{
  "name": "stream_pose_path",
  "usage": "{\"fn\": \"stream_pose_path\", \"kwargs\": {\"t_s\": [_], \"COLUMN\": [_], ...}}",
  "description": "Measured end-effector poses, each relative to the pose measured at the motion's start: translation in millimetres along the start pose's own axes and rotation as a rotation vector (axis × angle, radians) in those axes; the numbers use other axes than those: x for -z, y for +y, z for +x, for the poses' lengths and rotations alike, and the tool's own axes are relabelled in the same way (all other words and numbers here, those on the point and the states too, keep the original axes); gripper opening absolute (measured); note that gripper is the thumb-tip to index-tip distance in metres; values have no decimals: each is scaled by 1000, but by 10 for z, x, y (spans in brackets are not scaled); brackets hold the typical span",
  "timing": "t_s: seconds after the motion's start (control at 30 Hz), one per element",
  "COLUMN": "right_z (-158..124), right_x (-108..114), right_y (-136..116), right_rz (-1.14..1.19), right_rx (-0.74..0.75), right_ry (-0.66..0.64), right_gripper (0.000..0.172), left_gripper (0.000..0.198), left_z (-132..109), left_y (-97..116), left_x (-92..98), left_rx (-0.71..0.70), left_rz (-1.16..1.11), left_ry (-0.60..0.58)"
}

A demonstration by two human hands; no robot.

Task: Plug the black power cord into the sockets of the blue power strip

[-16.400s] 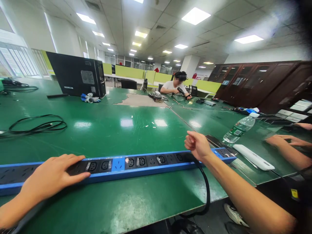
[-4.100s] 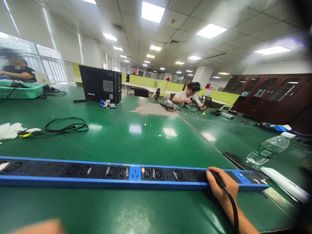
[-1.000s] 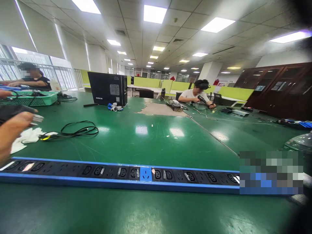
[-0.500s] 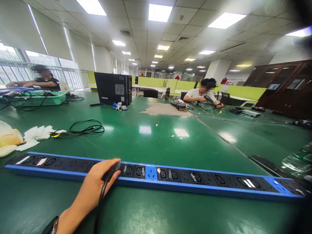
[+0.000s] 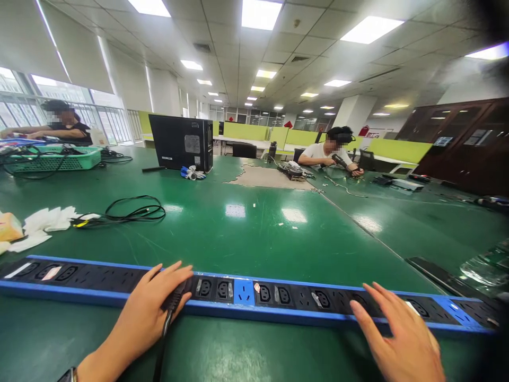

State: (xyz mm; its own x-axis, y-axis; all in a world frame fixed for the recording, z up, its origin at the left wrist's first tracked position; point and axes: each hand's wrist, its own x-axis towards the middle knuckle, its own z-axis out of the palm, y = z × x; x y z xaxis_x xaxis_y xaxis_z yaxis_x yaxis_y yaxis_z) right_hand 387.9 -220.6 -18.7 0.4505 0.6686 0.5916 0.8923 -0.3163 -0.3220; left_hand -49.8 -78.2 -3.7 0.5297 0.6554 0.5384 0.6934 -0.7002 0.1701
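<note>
A long blue-and-black power strip (image 5: 278, 312) with many sockets lies across the green table in front of me. Above its left half, my left hand (image 5: 153, 300) has a black power plug (image 5: 175, 297) between thumb and fingers, and the plug's cable (image 5: 161, 350) runs down toward the bottom edge. Whether the plug sits in a socket is hidden by the fingers. My right hand (image 5: 403, 334) reaches over the right part of the strip, fingers spread and holding nothing; I cannot tell if it touches the strip.
A coiled black cable (image 5: 135, 209) and crumpled white tissues (image 5: 50, 220) lie at left. Farther back stand a green basket (image 5: 75, 162) and a black computer case (image 5: 181, 143), with gloves (image 5: 193, 172) beside it. One person (image 5: 332, 151) works across the table, another (image 5: 66, 127) at far left.
My right hand has come into view over the strip's right part. The left hand's fingers have loosened and spread around the plug, and the view has shifted slightly.
</note>
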Motion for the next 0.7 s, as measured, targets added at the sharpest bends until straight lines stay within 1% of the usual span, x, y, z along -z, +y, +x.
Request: {"fn": "stream_pose_path", "kwargs": {"t_s": [0.03,0.1,0.2,0.23,0.3,0.4,0.53,0.63,0.7], "right_z": [62,169,285,312,358,417,464,450,428], "right_x": [-59,-150,-227,-241,-262,-287,-302,-292,-285], "right_y": [63,168,272,293,316,300,214,155,133], "right_rz": [-70,-130,-57,-28,2,-8,-26,-29,-28], "right_rx": [6,63,164,173,160,157,153,125,115], "right_ry": [25,0,-130,-169,-199,-176,-167,-167,-162], "right_gripper": [73,74,60,56,51,50,52,53,54], "left_gripper": [36,39,40,40,38,36,36,45,55], "left_z": [-9,-19,-9,2,38,119,205,204,166], "left_y": [-1,-3,-5,-6,-13,-48,-97,-95,-114], "left_x": [-11,-15,10,19,30,17,-24,-15,47], "left_rx": [-8,-19,-36,-42,-52,-47,-20,-57,-96], "left_rz": [17,39,59,60,52,14,-24,-39,-50], "left_ry": [-9,-17,-22,-25,-28,-37,-65,-89,-97]}}
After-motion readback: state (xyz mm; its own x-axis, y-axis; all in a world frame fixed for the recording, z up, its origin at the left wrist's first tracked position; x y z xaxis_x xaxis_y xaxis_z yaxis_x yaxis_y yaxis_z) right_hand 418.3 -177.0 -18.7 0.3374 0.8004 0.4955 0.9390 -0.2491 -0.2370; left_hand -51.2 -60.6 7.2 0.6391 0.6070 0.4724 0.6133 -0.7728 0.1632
